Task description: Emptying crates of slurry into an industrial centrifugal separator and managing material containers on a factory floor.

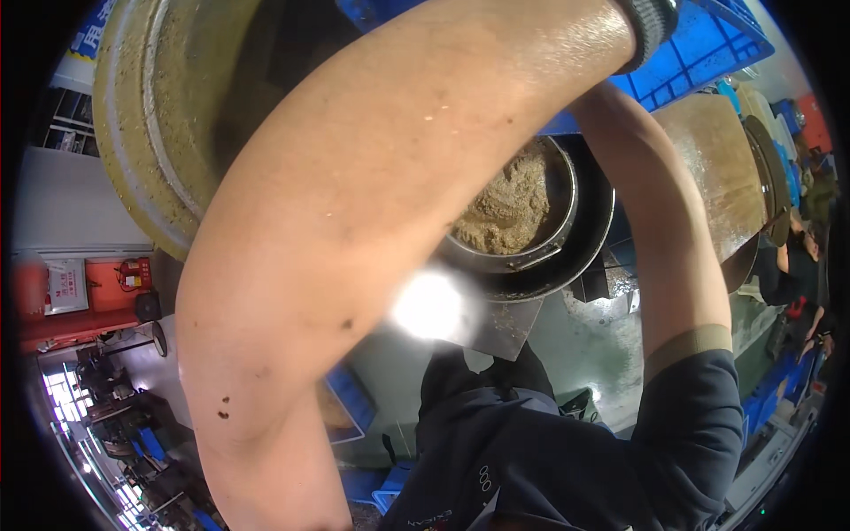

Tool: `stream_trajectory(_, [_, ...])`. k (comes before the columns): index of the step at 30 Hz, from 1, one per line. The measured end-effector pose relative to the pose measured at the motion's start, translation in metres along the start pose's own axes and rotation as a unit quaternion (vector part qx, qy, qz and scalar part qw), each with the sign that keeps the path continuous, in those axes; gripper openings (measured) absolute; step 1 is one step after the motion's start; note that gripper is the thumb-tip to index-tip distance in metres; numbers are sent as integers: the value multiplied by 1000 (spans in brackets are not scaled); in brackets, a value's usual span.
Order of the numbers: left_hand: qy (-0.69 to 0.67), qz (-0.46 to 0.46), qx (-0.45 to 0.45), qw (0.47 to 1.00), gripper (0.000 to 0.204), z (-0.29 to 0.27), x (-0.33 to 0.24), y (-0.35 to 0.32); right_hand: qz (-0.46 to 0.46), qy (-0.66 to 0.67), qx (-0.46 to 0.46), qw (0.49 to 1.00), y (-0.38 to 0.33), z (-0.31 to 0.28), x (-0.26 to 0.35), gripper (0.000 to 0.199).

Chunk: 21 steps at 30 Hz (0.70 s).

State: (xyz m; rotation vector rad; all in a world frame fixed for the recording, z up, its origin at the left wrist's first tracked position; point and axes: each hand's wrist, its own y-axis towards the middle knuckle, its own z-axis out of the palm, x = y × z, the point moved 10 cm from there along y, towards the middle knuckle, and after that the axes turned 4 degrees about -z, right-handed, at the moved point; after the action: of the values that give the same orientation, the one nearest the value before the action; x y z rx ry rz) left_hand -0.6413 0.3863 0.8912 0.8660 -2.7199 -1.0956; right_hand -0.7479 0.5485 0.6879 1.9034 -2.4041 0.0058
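Head view: a blue crate is showing beyond and right of the metal pan. Both hands are lying out of sight past the pan, so I cannot tell whether their fingers are gripping. The crate is looking stiff, probably light, its rim offering the likeliest hold.

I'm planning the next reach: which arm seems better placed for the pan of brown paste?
Probably the right. The right forearm appears beside the metal pan, while the left forearm crosses the view, hiding part of it. Neither hand shows.
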Motion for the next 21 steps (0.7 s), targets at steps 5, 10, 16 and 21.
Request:
stream_trajectory(5, [10, -12, -5, 1000, 24, -7, 2, -7, -120, -29, 32, 992, -18, 4, 4, 51])
stream_trajectory(10, [-9, -24, 2, 1000, 23, 6, -3, -18, -216, -61, 87, 970, -34, 27, 22, 55])
stream_trajectory(16, [6, -31, -5, 999, 23, -4, 0, -18, -286, -88, 118, 947, -54, 35, 72, 52])
stream_trajectory(21, [-6, -16, -13, 1000, 23, -1, -16, -8, -296, -20, 49, 954, -2, 79, 36, 50])
